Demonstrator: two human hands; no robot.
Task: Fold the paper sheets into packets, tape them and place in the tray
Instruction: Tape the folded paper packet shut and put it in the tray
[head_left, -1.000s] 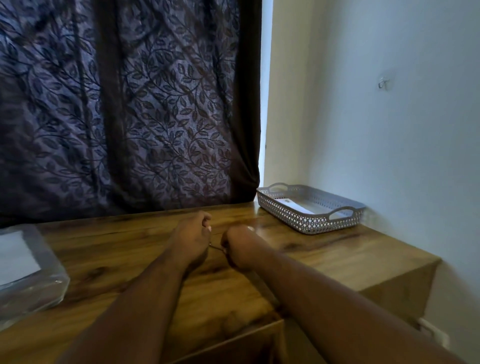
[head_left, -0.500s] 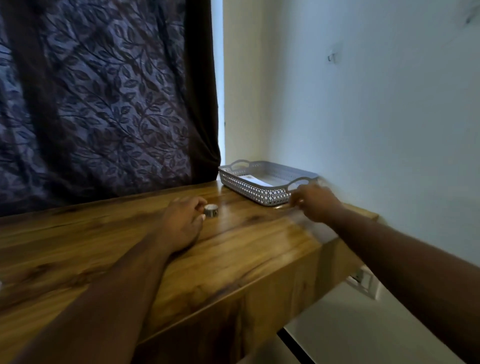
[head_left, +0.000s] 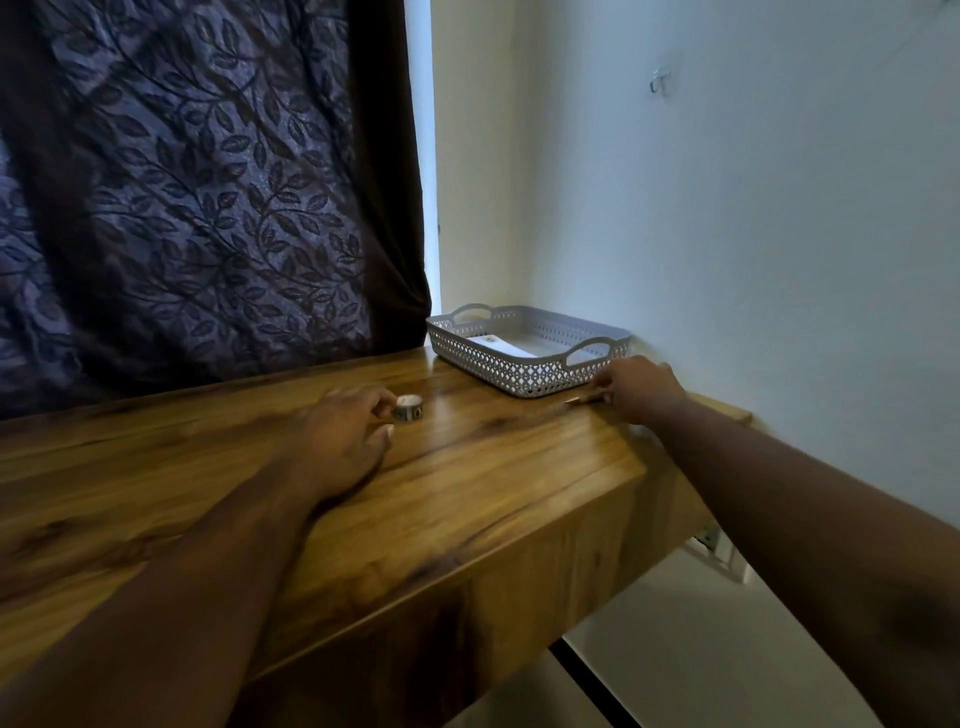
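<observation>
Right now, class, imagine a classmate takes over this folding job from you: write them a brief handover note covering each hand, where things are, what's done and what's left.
Left hand: resting on the wooden table, fingertips beside the small tape roll, not gripping it.
Right hand: at the table's far edge beside the tray, pinching something thin, likely a strip of tape; too blurred to be sure.
Tray: in the corner by the wall, with one white folded packet inside.
Done: at least one packet placed.
Left: no loose sheets are in view, so find the paper stack, then fold, tape and tray the rest.
</observation>
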